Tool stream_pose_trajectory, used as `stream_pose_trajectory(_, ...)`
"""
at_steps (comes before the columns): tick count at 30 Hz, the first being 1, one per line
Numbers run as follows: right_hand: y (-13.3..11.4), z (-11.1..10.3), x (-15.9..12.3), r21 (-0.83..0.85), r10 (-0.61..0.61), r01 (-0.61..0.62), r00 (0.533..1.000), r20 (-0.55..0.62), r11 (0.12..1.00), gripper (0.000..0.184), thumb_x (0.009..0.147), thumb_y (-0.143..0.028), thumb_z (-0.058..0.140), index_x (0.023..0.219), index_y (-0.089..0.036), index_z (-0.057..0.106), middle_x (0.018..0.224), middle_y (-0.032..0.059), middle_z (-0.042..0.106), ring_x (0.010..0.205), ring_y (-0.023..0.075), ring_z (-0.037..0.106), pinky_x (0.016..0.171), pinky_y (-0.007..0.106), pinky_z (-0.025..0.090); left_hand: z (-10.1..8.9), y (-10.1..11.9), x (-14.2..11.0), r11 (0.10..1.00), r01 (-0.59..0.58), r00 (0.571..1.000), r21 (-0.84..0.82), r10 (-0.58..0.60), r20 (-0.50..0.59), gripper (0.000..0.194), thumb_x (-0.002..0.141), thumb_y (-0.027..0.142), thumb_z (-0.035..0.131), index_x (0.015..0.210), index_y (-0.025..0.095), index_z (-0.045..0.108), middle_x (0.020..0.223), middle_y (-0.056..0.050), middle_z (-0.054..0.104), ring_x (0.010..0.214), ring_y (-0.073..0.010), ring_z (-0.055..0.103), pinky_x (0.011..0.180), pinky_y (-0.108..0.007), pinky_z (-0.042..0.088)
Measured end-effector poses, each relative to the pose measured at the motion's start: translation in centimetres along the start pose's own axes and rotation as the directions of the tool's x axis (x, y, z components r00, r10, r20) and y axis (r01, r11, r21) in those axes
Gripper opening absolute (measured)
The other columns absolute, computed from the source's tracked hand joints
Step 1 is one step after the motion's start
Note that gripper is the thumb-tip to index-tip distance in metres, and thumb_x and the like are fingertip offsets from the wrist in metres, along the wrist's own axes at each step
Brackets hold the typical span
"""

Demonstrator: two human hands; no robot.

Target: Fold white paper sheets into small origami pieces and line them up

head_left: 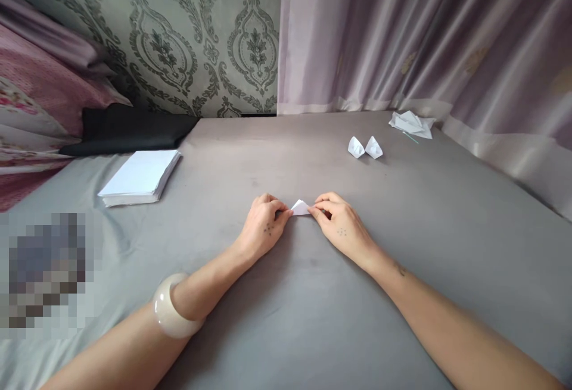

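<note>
A small folded piece of white paper [301,207] lies on the grey bed sheet [290,318] between my two hands. My left hand [263,223] pinches its left end with curled fingers. My right hand [335,220] pinches its right end in the same way. A cream bangle [172,306] sits on my left forearm.
A stack of white paper sheets [140,177] lies at the left. Two finished folded paper pieces [365,147] sit further back on the right, with crumpled white paper [412,123] behind them. A black cushion [134,128], patterned wall and mauve curtains [424,39] border the sheet.
</note>
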State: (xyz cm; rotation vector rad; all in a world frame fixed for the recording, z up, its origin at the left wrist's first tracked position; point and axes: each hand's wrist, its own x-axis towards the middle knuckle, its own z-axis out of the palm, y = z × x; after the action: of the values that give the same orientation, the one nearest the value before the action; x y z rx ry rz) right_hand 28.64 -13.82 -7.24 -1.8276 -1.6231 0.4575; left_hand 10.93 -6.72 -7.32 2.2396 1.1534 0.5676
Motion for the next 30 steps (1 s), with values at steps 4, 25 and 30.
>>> stream_pose_trajectory(4, 0.0, 0.2, 0.4, 0.064, 0.069, -0.068, 0.997, -0.027, 0.996, 0.023, 0.086, -0.033, 0.056, 0.071, -0.02, 0.067, 0.098, 0.0032, 0.062, 0.067, 0.0119, 0.057, 0.069, 0.028, 0.044, 0.4, -0.1, 0.1, 1.0, 0.029, 0.999, -0.001, -0.029, -0.033, 0.018, 0.086, 0.026, 0.055, 0.079, 0.015, 0.067, 0.091, -0.009, 0.058, 0.089, -0.0224, 0.055, 0.081, -0.038, 0.047)
stream_pose_trajectory(25, 0.4, 0.0, 2.5, -0.131, 0.128, -0.111, 0.983, 0.13, 0.985, 0.029, 0.084, -0.037, 0.055, 0.06, -0.02, 0.056, 0.089, 0.0037, 0.059, 0.068, 0.0141, 0.055, 0.064, 0.029, 0.039, 0.7, 0.0, 0.5, 0.996, 0.085, 0.996, -0.019, -0.086, -0.013, 0.017, 0.082, 0.027, 0.056, 0.069, 0.017, 0.059, 0.091, -0.009, 0.055, 0.094, -0.0241, 0.051, 0.085, -0.041, 0.046)
stream_pose_trajectory(30, 0.9, -0.4, 2.6, -0.154, 0.142, -0.124, 0.984, 0.11, 0.98, 0.029, 0.081, -0.044, 0.058, 0.065, -0.021, 0.055, 0.088, 0.0017, 0.056, 0.063, 0.0122, 0.053, 0.059, 0.028, 0.038, 0.2, -0.4, 0.7, 0.998, 0.055, 0.998, -0.011, -0.055, 0.036, 0.009, 0.083, 0.026, 0.057, 0.084, 0.018, 0.059, 0.092, -0.007, 0.055, 0.091, -0.022, 0.051, 0.081, -0.037, 0.047)
